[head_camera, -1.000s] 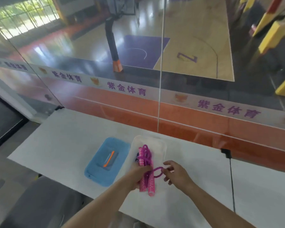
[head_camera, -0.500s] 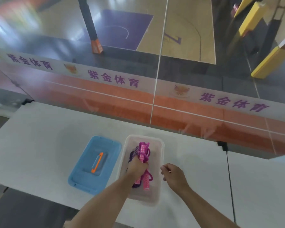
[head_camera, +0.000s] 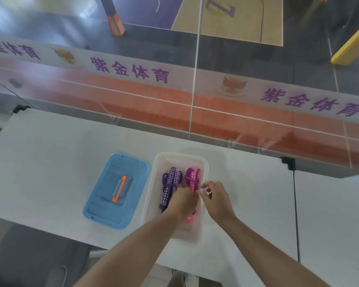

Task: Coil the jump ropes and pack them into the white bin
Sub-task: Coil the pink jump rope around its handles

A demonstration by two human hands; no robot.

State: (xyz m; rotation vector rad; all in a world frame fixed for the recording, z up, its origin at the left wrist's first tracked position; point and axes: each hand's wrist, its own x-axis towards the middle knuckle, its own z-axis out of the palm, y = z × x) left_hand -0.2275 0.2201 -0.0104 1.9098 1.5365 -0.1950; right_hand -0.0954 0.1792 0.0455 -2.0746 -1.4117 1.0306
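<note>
I'm counting two jump ropes in one white bin point(head_camera: 203, 206): one purple rope point(head_camera: 170, 183) just beyond the left hand's point(head_camera: 183, 201) fingers, one pink rope point(head_camera: 192, 179) between both hands' fingertips. I'm also seeing one blue lid point(head_camera: 104, 201), one orange handle point(head_camera: 119, 189), two hands including the right hand point(head_camera: 217, 200).

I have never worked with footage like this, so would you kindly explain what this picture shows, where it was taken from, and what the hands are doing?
There is no machine here: a person wears a camera on the head, looking down at their own bare arms. On the white table stands a white bin and, beside it, its blue lid with an orange handle. In the bin lie a purple jump rope and a pink jump rope, side by side. The left hand reaches into the bin and rests on the ropes; its grip is hidden. The right hand hovers at the bin's right rim, apparently holding nothing. Behind the glass is a basketball court.
</note>
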